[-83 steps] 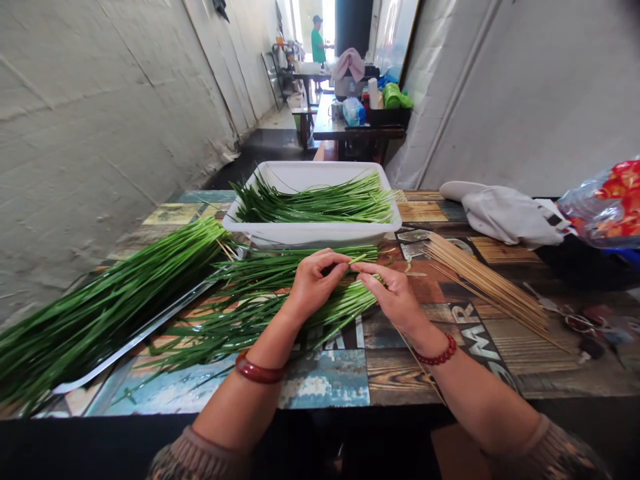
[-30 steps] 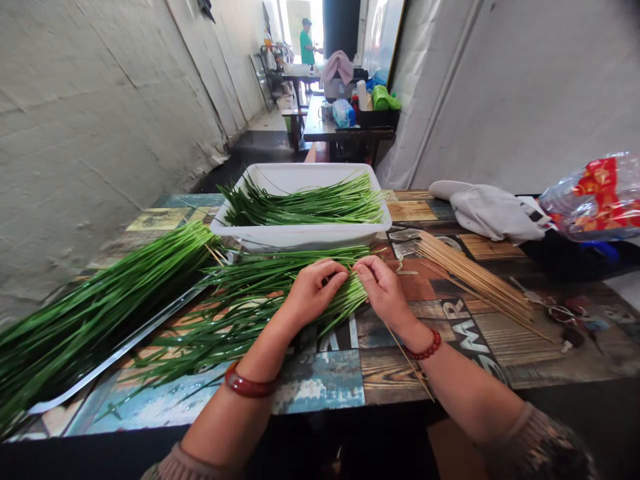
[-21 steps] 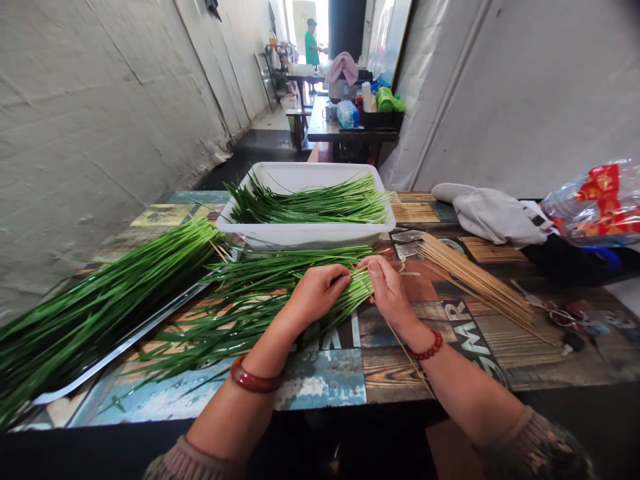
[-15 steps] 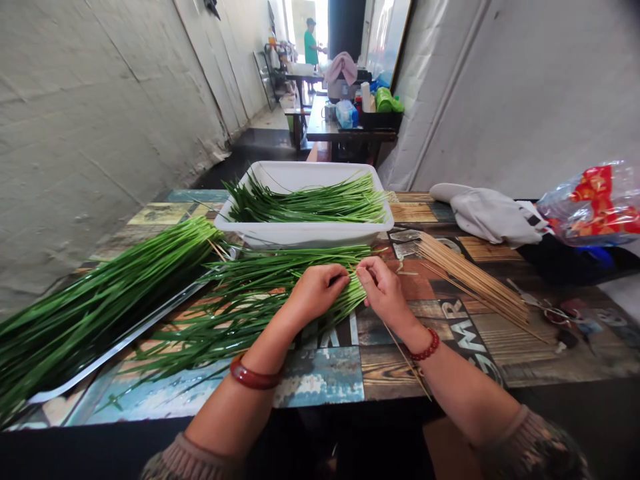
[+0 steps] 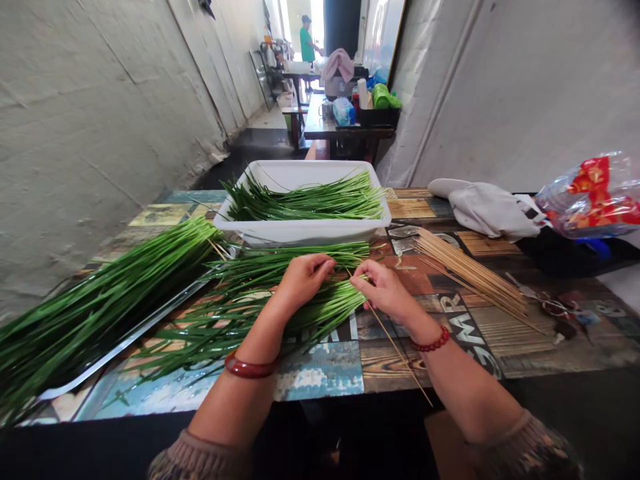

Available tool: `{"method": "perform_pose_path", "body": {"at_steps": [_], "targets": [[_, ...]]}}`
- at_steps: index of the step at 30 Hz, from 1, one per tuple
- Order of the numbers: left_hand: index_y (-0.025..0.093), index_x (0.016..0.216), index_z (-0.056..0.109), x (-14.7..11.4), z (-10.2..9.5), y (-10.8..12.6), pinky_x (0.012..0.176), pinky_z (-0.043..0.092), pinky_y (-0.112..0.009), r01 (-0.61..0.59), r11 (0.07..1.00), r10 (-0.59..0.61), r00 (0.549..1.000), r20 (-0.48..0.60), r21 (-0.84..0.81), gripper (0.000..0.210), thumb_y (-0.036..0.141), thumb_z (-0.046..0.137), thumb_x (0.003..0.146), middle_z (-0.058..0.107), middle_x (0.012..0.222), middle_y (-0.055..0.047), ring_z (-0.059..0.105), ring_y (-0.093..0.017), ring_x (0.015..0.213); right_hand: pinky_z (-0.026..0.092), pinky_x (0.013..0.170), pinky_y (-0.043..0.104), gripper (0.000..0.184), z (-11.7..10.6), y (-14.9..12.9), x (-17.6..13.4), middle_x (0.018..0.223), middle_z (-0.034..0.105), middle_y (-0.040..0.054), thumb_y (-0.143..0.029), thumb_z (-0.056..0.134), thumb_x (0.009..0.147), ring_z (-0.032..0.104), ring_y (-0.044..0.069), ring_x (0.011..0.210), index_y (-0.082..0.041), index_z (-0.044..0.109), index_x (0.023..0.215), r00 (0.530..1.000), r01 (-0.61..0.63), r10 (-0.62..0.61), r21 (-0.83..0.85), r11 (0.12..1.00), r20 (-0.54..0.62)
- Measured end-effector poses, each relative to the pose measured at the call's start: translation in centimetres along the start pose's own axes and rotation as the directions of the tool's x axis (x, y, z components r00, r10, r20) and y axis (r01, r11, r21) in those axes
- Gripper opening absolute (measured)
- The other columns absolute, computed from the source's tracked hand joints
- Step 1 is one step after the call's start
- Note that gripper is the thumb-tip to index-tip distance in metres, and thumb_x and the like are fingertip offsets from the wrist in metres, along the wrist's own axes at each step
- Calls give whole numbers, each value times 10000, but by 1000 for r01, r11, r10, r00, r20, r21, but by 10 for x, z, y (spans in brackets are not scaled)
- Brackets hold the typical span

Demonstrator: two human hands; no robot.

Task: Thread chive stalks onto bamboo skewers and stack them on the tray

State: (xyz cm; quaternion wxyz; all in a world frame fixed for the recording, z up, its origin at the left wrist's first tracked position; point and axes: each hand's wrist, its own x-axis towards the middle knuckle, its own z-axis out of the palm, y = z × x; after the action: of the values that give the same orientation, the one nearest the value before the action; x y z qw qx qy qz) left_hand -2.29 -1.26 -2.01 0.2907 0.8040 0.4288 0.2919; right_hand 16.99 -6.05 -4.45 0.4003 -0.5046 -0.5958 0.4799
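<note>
Loose garlic chives [image 5: 235, 320] lie across the table in front of me, pale stem ends to the right. My left hand [image 5: 307, 275] is over them, thumb and fingers pinched together; whatever sits between the fingertips is too small to make out. Close to the stem ends, my right hand [image 5: 383, 291] pinches a thin bamboo skewer [image 5: 397, 348]. The skewer slants from the fingertips down toward the table's near edge, its upper tip showing between my two hands.
Behind the chives stands a white plastic tub [image 5: 303, 225] holding more chives. A thick chive bundle [image 5: 115, 287] lies left beside a metal strip [image 5: 135, 337]. To the right are bamboo skewers [image 5: 470, 273], scissors [image 5: 550, 303], a cap [image 5: 487, 207] and a plastic bag [image 5: 590, 197].
My left hand has moved a little left, widening the gap between my hands. More of the skewer now shows below my right hand. The view has shifted slightly.
</note>
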Motion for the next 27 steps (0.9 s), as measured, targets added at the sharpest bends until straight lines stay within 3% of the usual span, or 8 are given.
{"method": "perform_pose_path", "body": {"at_steps": [2, 3, 5, 8, 13, 16, 23, 27], "targets": [[140, 847, 710, 1, 2, -5, 619, 447, -231, -1, 1000, 3, 994, -110, 22, 191, 214, 534, 846, 706, 757, -38, 610, -150, 684, 366, 329, 161, 213, -6, -6, -4, 652, 499, -69, -393, 590, 844, 519, 67, 390, -207, 485, 852, 988, -60, 54, 34, 998, 145], [146, 854, 713, 1, 3, -6, 638, 456, -233, -15, 1000, 18, 994, -107, 27, 170, 184, 550, 827, 713, 780, -39, 621, -153, 707, 376, 332, 158, 211, -10, -9, -6, 673, 502, -66, -384, 595, 841, 530, 69, 408, -211, 475, 861, 969, -82, 70, 42, 996, 237], [158, 837, 718, 1, 6, -8, 665, 468, -233, -56, 998, 56, 998, -26, 21, 159, 145, 563, 804, 720, 793, -31, 633, -149, 724, 392, 342, 157, 212, -16, -14, -10, 709, 500, -57, -360, 621, 825, 525, 67, 449, -214, 472, 855, 919, -59, 46, 22, 998, 391], [168, 822, 721, -1, 10, -8, 684, 473, -232, -112, 993, 107, 988, 110, 40, 159, 108, 579, 784, 714, 797, -24, 635, -141, 727, 400, 386, 168, 207, -23, -17, -13, 712, 474, -53, -325, 668, 786, 460, 64, 501, -205, 499, 795, 879, 84, -40, -73, 994, 476], [151, 889, 713, -1, 12, -6, 713, 467, -252, -222, 950, 178, 963, 202, 218, 204, 59, 636, 724, 657, 856, -53, 608, -160, 778, 363, 482, 185, 186, -26, -14, -8, 670, 443, -59, -266, 687, 761, 405, 78, 568, -192, 517, 745, 862, 261, -137, -197, 945, 488], [136, 854, 713, 0, 13, -8, 735, 463, -275, -246, 920, 196, 963, 185, 307, 147, 81, 601, 776, 632, 837, -73, 593, -175, 796, 359, 524, 198, 190, -25, -13, -6, 684, 458, -51, -263, 686, 767, 400, 84, 593, -184, 516, 740, 869, 301, -171, -221, 928, 464], [151, 705, 702, 1, 11, -10, 715, 432, -320, -223, 832, 177, 975, 137, 509, 178, 138, 566, 819, 598, 769, -89, 543, -201, 758, 389, 533, 206, 209, -18, -6, -3, 719, 508, -31, -327, 675, 777, 460, 99, 624, -185, 522, 793, 928, 142, -125, -23, 990, 352], [157, 684, 660, 2, 8, -9, 729, 427, -328, -192, 863, 208, 978, 18, 468, 175, 124, 552, 817, 610, 787, -85, 532, -200, 766, 352, 509, 204, 221, -11, 2, 3, 676, 502, -36, -348, 680, 766, 443, 91, 586, -177, 540, 780, 972, 97, -95, 1, 995, 214]]}}
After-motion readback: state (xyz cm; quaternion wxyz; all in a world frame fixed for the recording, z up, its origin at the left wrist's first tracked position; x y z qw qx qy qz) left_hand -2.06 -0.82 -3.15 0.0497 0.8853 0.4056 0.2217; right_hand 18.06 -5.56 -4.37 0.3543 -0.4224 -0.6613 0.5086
